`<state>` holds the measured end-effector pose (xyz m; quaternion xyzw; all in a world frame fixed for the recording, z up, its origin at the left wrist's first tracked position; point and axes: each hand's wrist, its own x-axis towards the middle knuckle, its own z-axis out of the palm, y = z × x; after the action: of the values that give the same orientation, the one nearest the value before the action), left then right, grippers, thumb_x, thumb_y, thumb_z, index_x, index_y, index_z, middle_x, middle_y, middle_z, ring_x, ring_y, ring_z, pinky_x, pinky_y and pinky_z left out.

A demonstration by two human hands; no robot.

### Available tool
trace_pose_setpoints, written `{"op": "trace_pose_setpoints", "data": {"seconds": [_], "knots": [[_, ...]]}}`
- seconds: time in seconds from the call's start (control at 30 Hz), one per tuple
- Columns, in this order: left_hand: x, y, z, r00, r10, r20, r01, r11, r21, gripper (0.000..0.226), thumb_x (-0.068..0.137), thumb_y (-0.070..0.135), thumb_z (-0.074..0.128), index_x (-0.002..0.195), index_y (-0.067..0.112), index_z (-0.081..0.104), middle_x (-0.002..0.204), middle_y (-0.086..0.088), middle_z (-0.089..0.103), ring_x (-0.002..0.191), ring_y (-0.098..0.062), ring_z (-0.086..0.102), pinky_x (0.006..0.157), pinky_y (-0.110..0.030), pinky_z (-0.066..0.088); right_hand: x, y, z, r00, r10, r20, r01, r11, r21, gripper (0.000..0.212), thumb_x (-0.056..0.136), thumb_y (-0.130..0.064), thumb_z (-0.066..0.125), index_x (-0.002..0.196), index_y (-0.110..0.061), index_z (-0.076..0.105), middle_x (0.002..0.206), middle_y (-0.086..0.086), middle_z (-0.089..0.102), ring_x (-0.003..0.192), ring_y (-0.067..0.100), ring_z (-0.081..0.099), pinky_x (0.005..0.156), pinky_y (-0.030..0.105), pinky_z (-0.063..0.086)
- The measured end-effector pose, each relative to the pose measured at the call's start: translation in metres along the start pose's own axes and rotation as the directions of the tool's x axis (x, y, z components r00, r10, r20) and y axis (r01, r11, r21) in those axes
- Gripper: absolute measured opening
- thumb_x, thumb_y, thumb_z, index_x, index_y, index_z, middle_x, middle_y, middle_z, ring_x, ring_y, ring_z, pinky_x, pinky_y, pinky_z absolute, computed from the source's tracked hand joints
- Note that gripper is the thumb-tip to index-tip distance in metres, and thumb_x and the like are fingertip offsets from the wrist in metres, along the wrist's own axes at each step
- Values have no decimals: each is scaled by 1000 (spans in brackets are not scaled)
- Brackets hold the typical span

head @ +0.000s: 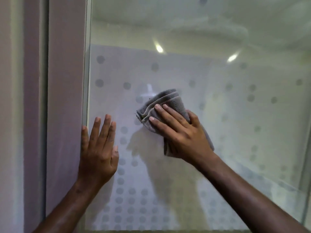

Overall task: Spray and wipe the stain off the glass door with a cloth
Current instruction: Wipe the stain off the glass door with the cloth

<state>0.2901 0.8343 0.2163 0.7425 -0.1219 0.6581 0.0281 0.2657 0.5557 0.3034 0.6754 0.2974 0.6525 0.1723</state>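
The glass door [235,115] fills most of the view, frosted with a pattern of grey dots. My right hand [181,132] presses a folded grey cloth [166,102] flat against the glass near the middle, fingers straight on top of it and the thumb at its right side. My left hand [99,148] lies flat and open on the glass at the door's left edge, fingers pointing up. No stain can be made out on the pane. No spray bottle is in view.
A pale wall or door frame [65,81] runs down the left side, beside the glass edge. Two ceiling lights [159,47] are reflected in the upper glass. A white fixture [149,92] shows dimly behind the glass above the cloth.
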Motion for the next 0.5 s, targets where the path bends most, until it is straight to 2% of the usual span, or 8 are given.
{"op": "trace_pose_setpoints", "data": {"seconds": [0.07, 0.13, 0.17, 0.23, 0.3, 0.33, 0.4, 0.5], "knots": [[-1, 0, 0, 1000, -5, 2, 5, 1000, 0, 68, 95, 20, 39, 160, 2, 29, 172, -15, 21, 160, -36, 15, 126, -66, 16, 10, 33, -5, 998, 59, -23, -60, 998, -26, 56, 98, -20, 47, 154, -26, 50, 167, 4, 39, 155, 16, 35, 107, 50, 40], [-1, 0, 1, 1000, -6, 9, 6, 1000, 8, 68, 95, 20, 40, 159, 1, 29, 171, -15, 21, 160, -36, 15, 126, -67, 16, 25, 66, -9, 973, 224, -53, -226, 973, -41, 62, 92, -20, 48, 153, -27, 51, 166, 5, 40, 155, 18, 36, 104, 48, 40], [-2, 0, 1, 1000, -7, 12, 6, 1000, 13, 68, 95, 21, 40, 159, 1, 29, 171, -15, 21, 160, -36, 15, 126, -67, 16, 35, 80, -11, 939, 340, -58, -342, 939, -32, 66, 89, -21, 47, 154, -28, 50, 167, 5, 38, 156, 18, 36, 103, 47, 38], [-1, 0, 1, 1000, -9, 13, 8, 1000, 14, 68, 95, 21, 39, 160, 2, 29, 172, -15, 21, 161, -36, 15, 126, -67, 16, 59, 98, -14, 822, 566, -63, -566, 824, 19, 72, 85, -20, 48, 156, -30, 45, 170, 2, 33, 157, 16, 32, 104, 47, 36], [-1, 0, 1, 1000, -11, 10, 11, 1000, 12, 69, 94, 20, 39, 160, 2, 29, 172, -14, 21, 161, -35, 15, 126, -67, 16, 84, 98, -14, 724, 687, -58, -685, 726, 60, 75, 85, -23, 48, 159, -32, 40, 172, -1, 28, 158, 14, 27, 107, 48, 33], [-2, 0, 1, 1000, -12, 8, 12, 1000, 10, 69, 94, 20, 39, 160, 2, 29, 172, -14, 22, 161, -34, 15, 125, -67, 17, 95, 91, -13, 712, 700, -53, -697, 714, 67, 76, 84, -25, 47, 159, -32, 39, 173, -1, 27, 159, 14, 26, 109, 49, 33], [-2, 0, 1, 1000, -12, 7, 12, 1000, 11, 70, 94, 21, 39, 160, 3, 28, 172, -13, 21, 161, -34, 15, 125, -67, 17, 113, 65, -11, 777, 629, -34, -625, 777, 74, 78, 81, -31, 45, 159, -30, 41, 172, 1, 28, 158, 14, 28, 110, 47, 32], [-2, 1, 2, 1000, -14, 3, 14, 1000, 18, 69, 94, 21, 39, 159, 2, 30, 171, -15, 24, 160, -35, 17, 125, -66, 18, 117, 0, 1, 954, 299, 34, -301, 948, 107, 74, 85, -28, 55, 158, -28, 44, 170, 3, 31, 157, 16, 30, 114, 46, 28]]}}
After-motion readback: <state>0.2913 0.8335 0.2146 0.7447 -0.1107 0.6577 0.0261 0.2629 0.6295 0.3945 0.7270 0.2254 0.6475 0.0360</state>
